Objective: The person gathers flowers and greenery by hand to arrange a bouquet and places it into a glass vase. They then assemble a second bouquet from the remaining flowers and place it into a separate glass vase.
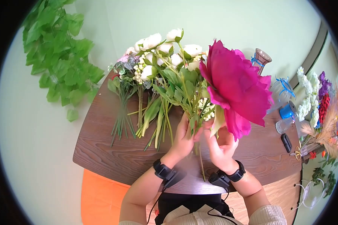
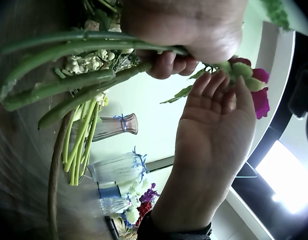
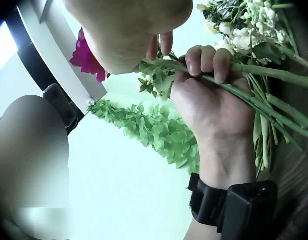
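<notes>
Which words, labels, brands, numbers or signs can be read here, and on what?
None: no text can be read in any view.
Magenta flower: no lettering visible.
Black wrist device: no legible marking.
Blue spool and small black object: too small to tell whether they carry print.

Ribbed cream sleeves (image 1: 268, 215); 2 black wrist straps (image 3: 209, 202) with boxy black cameras (image 3: 248, 210); thin black cables (image 1: 153, 207).

Obstacles: magenta bloom (image 1: 238, 90) is standing beyond my right hand (image 1: 222, 147); loose stems (image 1: 159, 125) are lying beside my left hand (image 1: 182, 141). Passage: tabletop (image 1: 261, 153) is opening rightward.
</notes>
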`<control>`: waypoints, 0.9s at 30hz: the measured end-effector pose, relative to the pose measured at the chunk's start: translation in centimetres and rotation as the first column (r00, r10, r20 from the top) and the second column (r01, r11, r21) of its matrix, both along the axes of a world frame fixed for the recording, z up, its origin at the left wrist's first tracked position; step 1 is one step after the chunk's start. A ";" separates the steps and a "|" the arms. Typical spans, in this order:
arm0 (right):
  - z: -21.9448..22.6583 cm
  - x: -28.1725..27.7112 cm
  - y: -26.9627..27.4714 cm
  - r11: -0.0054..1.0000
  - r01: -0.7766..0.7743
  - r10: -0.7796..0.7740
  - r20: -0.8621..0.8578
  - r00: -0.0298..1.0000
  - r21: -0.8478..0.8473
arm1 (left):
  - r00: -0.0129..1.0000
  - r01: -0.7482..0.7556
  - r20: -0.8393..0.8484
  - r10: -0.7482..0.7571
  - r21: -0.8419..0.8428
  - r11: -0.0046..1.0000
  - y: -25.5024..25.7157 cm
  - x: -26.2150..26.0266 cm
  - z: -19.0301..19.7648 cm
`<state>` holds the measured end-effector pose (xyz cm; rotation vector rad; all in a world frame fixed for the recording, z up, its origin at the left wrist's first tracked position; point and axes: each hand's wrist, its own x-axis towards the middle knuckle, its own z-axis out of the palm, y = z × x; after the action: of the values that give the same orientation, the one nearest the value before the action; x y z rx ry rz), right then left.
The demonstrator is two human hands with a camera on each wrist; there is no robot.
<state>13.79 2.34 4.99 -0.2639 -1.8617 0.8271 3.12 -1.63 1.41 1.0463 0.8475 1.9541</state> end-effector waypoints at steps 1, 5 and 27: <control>0.2 -0.2 0.0 1.000 0.000 0.000 -0.001 1.000 0.002 | 1.000 0.000 -0.001 0.000 0.002 1.000 -0.2 -0.1 0.1; 1.4 -0.8 -0.2 0.996 -0.011 0.017 0.071 0.997 -0.083 | 0.999 -0.037 -0.019 0.036 -0.048 0.998 -0.3 0.0 -0.1; 4.8 -2.5 -1.1 0.950 0.024 -0.019 0.021 1.000 -0.311 | 1.000 0.014 0.016 -0.014 -0.021 1.000 -0.6 0.5 1.4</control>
<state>11.32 1.23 9.79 -0.4894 -1.7363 1.1069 3.65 -2.22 2.80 1.0201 0.8480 1.9356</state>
